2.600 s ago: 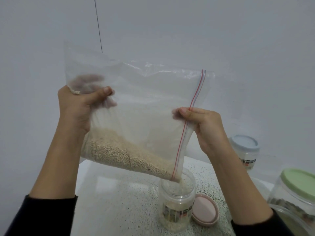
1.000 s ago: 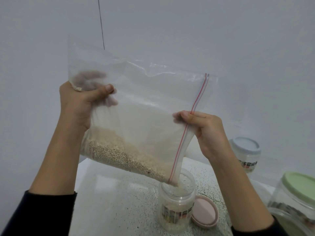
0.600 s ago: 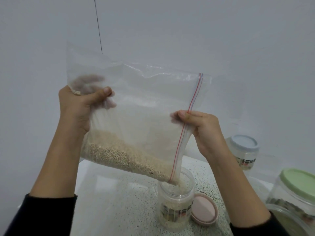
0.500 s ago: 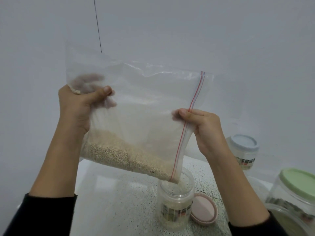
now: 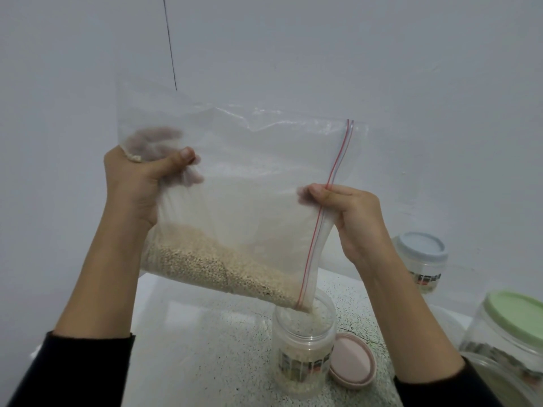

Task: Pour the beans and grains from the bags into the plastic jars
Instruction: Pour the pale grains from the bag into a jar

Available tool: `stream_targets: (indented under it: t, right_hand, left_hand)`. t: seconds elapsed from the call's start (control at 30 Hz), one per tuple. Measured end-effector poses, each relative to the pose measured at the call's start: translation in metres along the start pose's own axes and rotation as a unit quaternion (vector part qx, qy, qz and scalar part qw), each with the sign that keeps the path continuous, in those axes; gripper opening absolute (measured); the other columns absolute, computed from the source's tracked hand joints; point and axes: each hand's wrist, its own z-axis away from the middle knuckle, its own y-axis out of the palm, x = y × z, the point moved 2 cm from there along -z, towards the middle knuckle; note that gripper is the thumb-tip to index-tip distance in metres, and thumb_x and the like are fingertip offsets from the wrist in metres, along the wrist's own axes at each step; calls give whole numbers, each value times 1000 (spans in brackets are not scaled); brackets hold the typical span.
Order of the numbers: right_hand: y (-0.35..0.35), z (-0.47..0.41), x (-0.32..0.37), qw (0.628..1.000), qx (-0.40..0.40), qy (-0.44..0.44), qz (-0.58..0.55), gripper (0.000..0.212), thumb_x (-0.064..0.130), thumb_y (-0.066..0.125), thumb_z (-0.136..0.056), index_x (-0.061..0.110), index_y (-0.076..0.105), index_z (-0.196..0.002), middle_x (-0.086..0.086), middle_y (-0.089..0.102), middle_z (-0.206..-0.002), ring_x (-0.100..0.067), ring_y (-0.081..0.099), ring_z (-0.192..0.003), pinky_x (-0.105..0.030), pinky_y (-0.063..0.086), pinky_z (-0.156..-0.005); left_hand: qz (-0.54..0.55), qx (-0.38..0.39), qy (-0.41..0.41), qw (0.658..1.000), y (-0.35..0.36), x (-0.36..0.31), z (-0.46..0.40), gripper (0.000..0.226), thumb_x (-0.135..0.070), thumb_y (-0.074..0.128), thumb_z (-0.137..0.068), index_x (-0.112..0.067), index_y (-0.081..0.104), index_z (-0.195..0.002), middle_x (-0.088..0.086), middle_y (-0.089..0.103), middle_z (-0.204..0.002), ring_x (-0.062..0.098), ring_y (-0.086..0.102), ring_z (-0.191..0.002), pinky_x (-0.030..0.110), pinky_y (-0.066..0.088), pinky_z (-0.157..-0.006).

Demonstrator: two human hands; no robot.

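Note:
A clear zip bag (image 5: 249,183) with a red zip line hangs tilted in front of me, pale grain (image 5: 205,265) heaped along its lower side. My left hand (image 5: 138,189) grips the bag's bunched bottom corner, held high. My right hand (image 5: 349,212) pinches the zip edge. The bag's lowest open corner dips into the mouth of a small clear plastic jar (image 5: 304,348), and grain runs down into it. The jar stands on the speckled table (image 5: 211,353) and is partly filled with the same grain.
The jar's pink lid (image 5: 351,362) lies flat just right of it. A small jar with a grey-blue lid (image 5: 421,259) stands at the back right. A large jar with a green lid (image 5: 511,339) fills the right edge. A white wall rises close behind.
The bag and both hands have barely shifted. Grain keeps sliding toward the low corner and into the jar.

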Motion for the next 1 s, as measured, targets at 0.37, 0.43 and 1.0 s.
stream_targets:
  t: [0.37,0.43,1.0]
  right_hand:
    - [-1,-2,-3,1000,-7,7,-11,27,17,73,-58,1,73,-80,-10,74,-80,-20,71,-78,-23,55,-78]
    - [-2,-1,-4,1000,-15,6,-17,26,16,72,-58,1,72,-79,-9,74,-78,-18,71,-76,-21,55,-76]
    - [-3,3,-5,999,-17,17,-25,30,15,72,-58,-3,71,-83,-11,74,-78,-20,71,-76,-21,56,-75]
  left_hand:
    - [1,13,3,1000,3,1,-3,23,2,70,-69,-7,62,-89,1,67,-55,14,68,-57,31,58,-54]
    - [0,16,3,1000,4,1,-4,23,1,70,-68,-7,62,-89,1,66,-54,14,68,-57,30,57,-54]
    - [-7,20,0,1000,3,3,-3,22,-1,70,-68,-9,63,-87,0,67,-55,14,68,-55,31,58,-54]
